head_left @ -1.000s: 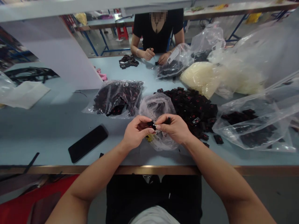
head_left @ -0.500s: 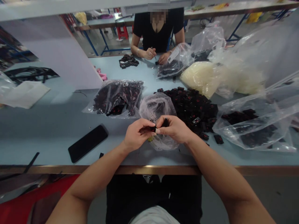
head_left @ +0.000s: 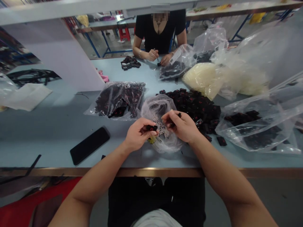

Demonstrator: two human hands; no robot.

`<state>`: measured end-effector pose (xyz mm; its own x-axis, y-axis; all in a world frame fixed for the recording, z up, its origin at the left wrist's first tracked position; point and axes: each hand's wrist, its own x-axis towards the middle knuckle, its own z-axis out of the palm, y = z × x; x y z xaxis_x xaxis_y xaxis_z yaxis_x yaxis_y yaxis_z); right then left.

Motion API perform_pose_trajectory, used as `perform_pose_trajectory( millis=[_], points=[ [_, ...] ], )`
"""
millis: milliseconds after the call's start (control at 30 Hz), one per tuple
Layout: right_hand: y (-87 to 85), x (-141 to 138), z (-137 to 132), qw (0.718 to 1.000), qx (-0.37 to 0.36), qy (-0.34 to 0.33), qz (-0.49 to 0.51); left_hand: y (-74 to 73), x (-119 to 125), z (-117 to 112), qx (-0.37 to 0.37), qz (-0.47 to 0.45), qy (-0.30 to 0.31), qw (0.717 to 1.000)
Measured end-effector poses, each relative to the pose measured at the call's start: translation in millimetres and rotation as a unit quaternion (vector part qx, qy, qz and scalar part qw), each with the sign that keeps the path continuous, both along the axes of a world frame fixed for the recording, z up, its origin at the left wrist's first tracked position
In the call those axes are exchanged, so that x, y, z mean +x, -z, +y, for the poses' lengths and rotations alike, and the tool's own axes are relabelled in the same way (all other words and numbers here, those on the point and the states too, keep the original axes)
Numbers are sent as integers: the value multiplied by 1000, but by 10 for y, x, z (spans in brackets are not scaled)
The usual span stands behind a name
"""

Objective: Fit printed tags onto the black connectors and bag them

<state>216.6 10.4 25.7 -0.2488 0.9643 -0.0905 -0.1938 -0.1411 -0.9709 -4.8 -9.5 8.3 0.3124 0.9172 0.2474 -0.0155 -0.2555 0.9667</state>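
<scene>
My left hand [head_left: 138, 135] pinches a small black plastic part [head_left: 151, 128] just above the table's near edge. A short way to the right, my right hand [head_left: 182, 125] is closed around a thin dark tool [head_left: 178, 115] whose tip sticks out above the fingers. Both hands hover over a small clear bag [head_left: 159, 108] holding tiny pale pieces. A loose pile of black parts with red marks [head_left: 196, 108] lies right behind my right hand.
A black phone [head_left: 89, 145] lies left of my hands. A bag of dark parts [head_left: 118, 99] sits behind it, more clear bags [head_left: 260, 126] at right, a bag of cream material [head_left: 205, 77] beyond. A person in black [head_left: 159, 31] works opposite.
My hands were joined over the black part; now the right hand has drawn away to the right with the tool, and the left keeps the part.
</scene>
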Motion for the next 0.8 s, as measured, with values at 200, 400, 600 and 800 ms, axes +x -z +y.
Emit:
perform_pose_trajectory(
  millis=[200, 400, 600, 800],
  points=[
    [6, 65, -23, 991, 94, 59, -79, -4, -21, -7, 78, 97, -73, 990],
    [-44, 116, -70, 992, 100, 34, -77, 30, 29, -40, -11, 26, -58, 998],
    [-34, 24, -91, 994, 99, 29, -23, 5, 14, -61, -24, 75, -68, 995],
    [-138, -21, -149, 987, 139, -3, -77, -4, 10, -73, 3, 108, -72, 992]
  ],
)
